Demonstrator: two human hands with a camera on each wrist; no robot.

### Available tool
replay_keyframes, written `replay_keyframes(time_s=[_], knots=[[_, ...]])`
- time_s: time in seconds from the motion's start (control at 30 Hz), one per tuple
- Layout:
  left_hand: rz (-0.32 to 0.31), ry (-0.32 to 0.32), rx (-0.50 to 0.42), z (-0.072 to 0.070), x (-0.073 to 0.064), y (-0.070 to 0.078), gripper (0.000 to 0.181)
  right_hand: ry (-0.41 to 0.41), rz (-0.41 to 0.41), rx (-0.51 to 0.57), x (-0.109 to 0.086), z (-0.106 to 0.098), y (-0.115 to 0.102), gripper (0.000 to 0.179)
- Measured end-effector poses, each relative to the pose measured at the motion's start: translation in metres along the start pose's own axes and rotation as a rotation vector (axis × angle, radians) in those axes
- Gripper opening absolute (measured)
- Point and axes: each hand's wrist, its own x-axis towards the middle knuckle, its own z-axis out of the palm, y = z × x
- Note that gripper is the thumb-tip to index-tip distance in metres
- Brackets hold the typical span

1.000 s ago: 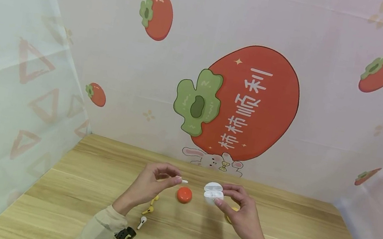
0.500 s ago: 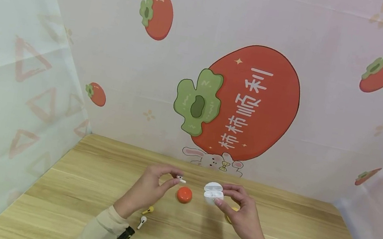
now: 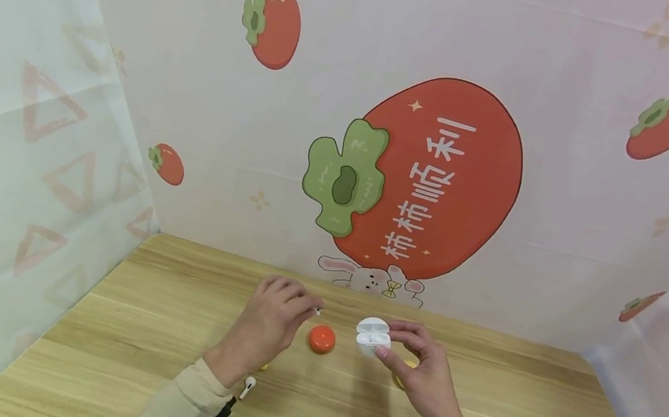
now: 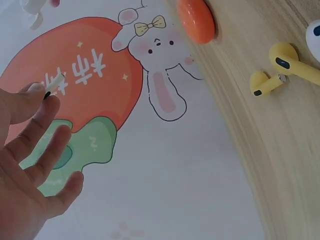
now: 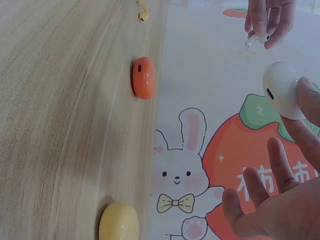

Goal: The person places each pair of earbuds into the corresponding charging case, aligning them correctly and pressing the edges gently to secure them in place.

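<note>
Between thumb and index finger, my left hand (image 3: pixel 267 328) pinches a white earbud (image 5: pixel 258 38), raised over the back of the table. In the left wrist view only its stem (image 4: pixel 57 82) shows past the fingertips. My right hand (image 3: pixel 431 389) holds a white earbud charging case (image 3: pixel 371 344) by its side, lid up and the inside facing me. A short gap lies between the earbud and the case. The other fingers of both hands are spread off what they hold.
A red case (image 3: pixel 322 340) stands on the wooden table (image 3: pixel 115 327) between the hands. A yellow case (image 5: pixel 119 225) is partly behind my right hand. Two yellow earbuds (image 4: pixel 286 57) and another white earbud (image 3: pixel 248 387) lie near my left forearm. A printed cloth wall (image 3: pixel 199 73) stands behind.
My left hand has turned over so its back faces up, rotating the pinched earbud; its forearm has shifted slightly right, covering the yellow earbuds. The right hand and case stay still.
</note>
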Motion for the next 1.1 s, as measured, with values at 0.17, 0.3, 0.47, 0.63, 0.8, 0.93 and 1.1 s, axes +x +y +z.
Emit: replay_keyframes(time_s=[0.17,0.3,0.47,0.63,0.8,0.93,1.1], knots=[[0.001,-0.019,0.035,-0.002,0.004,0.002,0.018,0.012,-0.007,0.008,0.0,0.001,0.002,0.018],[0.0,-0.037,0.046,-0.002,0.007,0.003,0.016,0.037,0.004,-0.001,-0.001,0.001,0.002,0.021],[0.009,-0.033,0.03,-0.001,0.011,0.006,0.016,0.088,0.0,0.004,-0.004,0.002,0.001,0.024],[0.012,-0.016,-0.039,-0.002,0.015,0.01,0.015,0.119,-0.039,0.084,-0.005,0.003,0.003,0.024],[-0.01,-0.027,-0.1,-0.005,0.018,0.013,0.014,0.133,-0.044,0.139,-0.005,0.003,0.003,0.024],[-0.027,-0.031,-0.13,-0.007,0.02,0.014,0.014,0.15,-0.044,0.143,-0.006,0.004,0.002,0.024],[-0.067,-0.022,-0.177,-0.008,0.021,0.015,0.017,0.153,-0.033,0.13,-0.005,0.005,0.002,0.023]])
